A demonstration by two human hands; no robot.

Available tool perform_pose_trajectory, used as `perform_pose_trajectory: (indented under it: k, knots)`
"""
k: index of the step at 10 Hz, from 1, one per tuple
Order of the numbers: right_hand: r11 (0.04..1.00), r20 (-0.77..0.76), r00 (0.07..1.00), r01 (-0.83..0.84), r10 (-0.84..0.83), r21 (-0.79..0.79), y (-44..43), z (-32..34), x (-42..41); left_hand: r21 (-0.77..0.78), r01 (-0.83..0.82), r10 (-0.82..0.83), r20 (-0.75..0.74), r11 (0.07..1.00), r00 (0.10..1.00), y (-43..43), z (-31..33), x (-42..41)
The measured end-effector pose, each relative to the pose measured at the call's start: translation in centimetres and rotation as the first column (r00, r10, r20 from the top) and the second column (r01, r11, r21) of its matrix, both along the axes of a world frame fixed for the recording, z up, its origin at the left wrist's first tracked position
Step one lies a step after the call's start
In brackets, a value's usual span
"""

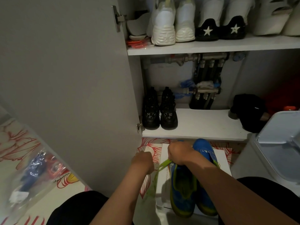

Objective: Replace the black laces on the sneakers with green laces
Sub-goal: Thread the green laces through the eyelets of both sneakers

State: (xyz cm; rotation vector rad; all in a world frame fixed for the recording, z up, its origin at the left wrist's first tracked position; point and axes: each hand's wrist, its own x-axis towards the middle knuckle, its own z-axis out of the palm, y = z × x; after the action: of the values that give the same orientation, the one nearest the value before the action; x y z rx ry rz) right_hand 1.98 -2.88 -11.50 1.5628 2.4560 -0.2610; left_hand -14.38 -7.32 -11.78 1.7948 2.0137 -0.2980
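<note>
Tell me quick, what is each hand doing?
Left hand: fingers curled, contents hidden, cannot tell.
Right hand: closed on the green lace at the blue sneaker.

Only the backs of the left hand (142, 159) and the right hand (180, 153) show, fingers curled away from the camera. The green lace (164, 164) vanishes under the right hand, so whether either hand pinches it cannot be told. The right hand and forearm cover the lacing area of the blue sneakers (183, 192), the white shoes (164, 21) are cut off by the top edge, the grey bin (276, 151) runs off the right side, and the plastic bag (30, 181) holds only a blur.
</note>
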Motion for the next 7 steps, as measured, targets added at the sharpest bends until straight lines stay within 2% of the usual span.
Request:
perform_pose_trajectory:
  k: [1, 2, 3, 4, 5, 6, 7]
  knots:
    - [0.994, -0.218, 0.972, 0.068, -0.084, -0.082, 0.1, -0.3, 0.6, -0.07, -0.021, 0.04, 0.279, 0.997, 0.959, 0.5, 0.7, 1.6]
    - [0.961, -0.471, 0.844, 0.169, -0.256, -0.22, -0.2, -0.2, 1.2, -0.124, -0.091, 0.139, 0.466, 0.988, 0.874, 0.5, 0.7, 2.6]
    - [0.913, -0.61, 0.695, 0.176, -0.381, -0.369, -0.5, -0.2, 1.7, -0.152, -0.236, 0.277, 0.65, 0.96, 0.708, 0.4, 0.8, 3.4]
    - [0.883, -0.68, 0.584, 0.152, -0.443, -0.445, -0.5, -0.1, 2.1, -0.21, -0.351, 0.368, 0.795, 0.913, 0.482, 0.6, 1.3, 3.7]
    - [0.874, -0.73, 0.502, 0.122, -0.463, -0.471, -0.8, 0.4, 2.6, -0.259, -0.46, 0.388, 0.897, 0.85, 0.213, 1.2, 1.6, 3.6]
    - [0.868, -0.769, 0.426, 0.093, -0.477, -0.487, -1.1, 1.1, 2.9, -0.345, -0.465, 0.379, 0.925, 0.815, -0.021, 1.6, 1.9, 3.7]
    - [0.857, -0.788, 0.356, 0.091, -0.503, -0.507, -1.2, 1.8, 2.9, -0.334, -0.481, 0.341, 0.937, 0.811, -0.075, 2.0, 2.4, 3.9]
